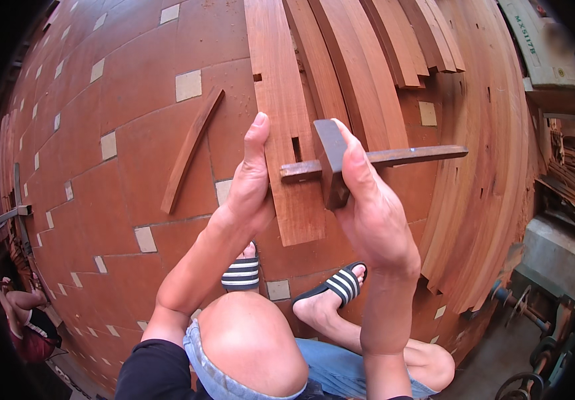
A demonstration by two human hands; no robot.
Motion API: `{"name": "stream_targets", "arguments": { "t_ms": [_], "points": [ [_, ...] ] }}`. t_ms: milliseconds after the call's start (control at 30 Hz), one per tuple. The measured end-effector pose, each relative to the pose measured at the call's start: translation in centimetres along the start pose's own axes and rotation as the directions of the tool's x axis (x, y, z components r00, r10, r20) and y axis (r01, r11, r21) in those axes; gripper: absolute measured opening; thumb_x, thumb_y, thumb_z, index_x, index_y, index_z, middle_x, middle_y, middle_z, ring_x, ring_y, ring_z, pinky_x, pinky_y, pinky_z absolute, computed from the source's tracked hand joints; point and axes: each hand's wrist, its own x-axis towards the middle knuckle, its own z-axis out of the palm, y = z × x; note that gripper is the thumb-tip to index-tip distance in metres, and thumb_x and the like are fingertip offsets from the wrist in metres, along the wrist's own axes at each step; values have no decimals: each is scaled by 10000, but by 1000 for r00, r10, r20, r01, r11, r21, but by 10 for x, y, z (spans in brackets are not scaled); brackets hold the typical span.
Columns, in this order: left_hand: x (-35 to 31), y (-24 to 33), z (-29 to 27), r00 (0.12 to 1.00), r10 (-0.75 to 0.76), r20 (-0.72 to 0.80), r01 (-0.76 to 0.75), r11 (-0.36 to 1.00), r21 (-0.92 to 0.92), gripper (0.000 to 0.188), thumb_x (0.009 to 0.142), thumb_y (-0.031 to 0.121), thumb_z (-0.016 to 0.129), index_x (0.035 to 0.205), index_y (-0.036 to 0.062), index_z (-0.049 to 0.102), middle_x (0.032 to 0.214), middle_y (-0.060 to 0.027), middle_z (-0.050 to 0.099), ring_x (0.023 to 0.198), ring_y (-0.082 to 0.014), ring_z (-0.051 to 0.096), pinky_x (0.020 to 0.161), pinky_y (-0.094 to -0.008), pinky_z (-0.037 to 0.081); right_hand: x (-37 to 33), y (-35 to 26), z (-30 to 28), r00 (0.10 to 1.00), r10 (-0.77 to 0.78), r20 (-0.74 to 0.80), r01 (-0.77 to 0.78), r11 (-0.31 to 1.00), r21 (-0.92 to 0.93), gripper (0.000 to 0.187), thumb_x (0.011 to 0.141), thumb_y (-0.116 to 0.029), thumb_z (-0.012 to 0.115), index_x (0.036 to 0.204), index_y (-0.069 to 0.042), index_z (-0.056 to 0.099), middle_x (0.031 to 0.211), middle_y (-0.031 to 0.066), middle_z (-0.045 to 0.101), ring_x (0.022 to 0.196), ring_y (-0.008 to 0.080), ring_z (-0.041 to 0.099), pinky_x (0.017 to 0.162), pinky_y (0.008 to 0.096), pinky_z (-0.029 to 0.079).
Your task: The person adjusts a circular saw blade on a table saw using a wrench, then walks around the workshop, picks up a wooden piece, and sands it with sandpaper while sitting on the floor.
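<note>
Board (pixel 301 217), edge held in left hand (pixel 253 183), lies beneath wooden gauge (pixel 331 157) gripped by right hand (pixel 377 213). Board judged stiff, fairly heavy, best held at long edges; gauge likely light, by its block.

- Hands: two, the left hand (pixel 251 183) and the right hand (pixel 377 213).
- Marking gauge (pixel 331 160): one, comprising one block and one stem (pixel 421 155).
- Board between the hands (pixel 277 73): one, bearing two visible dark slots (pixel 295 148).
- Remaining boards (pixel 351 60): several; overlap prevents an exact count.
- Loose strip (pixel 193 153): one.
- Striped sandals (pixel 241 274): two.
- Pale tile insets (pixel 189 86): numerous, not reliably countable.
- Co-worker (pixel 21 307): one, partly visible.
</note>
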Motion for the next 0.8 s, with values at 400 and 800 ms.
{"name": "stream_targets", "arguments": {
  "t_ms": [400, 800],
  "points": [
    [-12, 9, 14, 999, 24, 24, -23, 999, -31, 739, 977, 709, 520, 1343, 68, 549, 1193, -109, 665, 1076, -211, 683, 949, -391, 598, -6, -30, 29, 998, 22, -61, -21, 1000, 18, 861, 1064, -612, 415, 1535, 108, 369, 1550, 126, 440, 1419, 165, 373, 1219, 309, 234],
    [-8, 7, 7, 998, 40, 47, -38, 998, -39, 729, 992, 694, 505, 1368, 70, 529, 1223, -113, 655, 1101, -215, 675, 963, -398, 590, 1, -11, 26, 990, -63, -123, 64, 998, -3, 735, 1086, -520, 476, 1498, 83, 393, 1443, 104, 480, 1352, 153, 395, 1161, 307, 283]
  ]
}}
